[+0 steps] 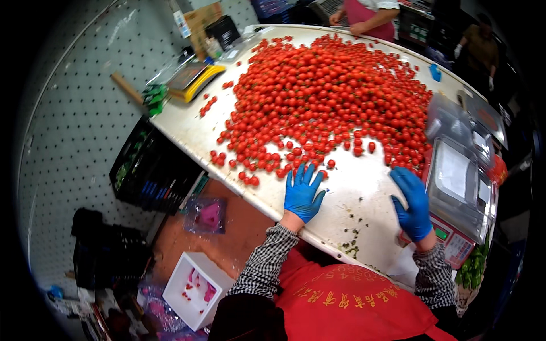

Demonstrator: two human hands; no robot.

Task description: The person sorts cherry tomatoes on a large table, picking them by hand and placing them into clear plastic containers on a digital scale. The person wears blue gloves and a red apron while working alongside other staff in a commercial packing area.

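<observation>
A broad heap of red cherry tomatoes [330,85] covers much of the white table [358,187]. My left hand [302,195], in a blue glove, lies with its fingers spread at the near edge of the heap; its fingertips reach loose tomatoes there. Over the right part of the table, my right hand [413,206], gloved the same way, has its thumb apart from the fingers and nothing visible in it. Right beside it stands a red scale [449,238] with clear plastic trays [458,176] on top. Small green stem bits [351,244] are scattered between my hands.
A yellow-edged scale [193,82] sits at the table's far left. Below on the floor are a white foam box [196,290] and black crates [151,165]. Across the table stands a person in a pink apron [369,20]; another person [480,48] is farther right.
</observation>
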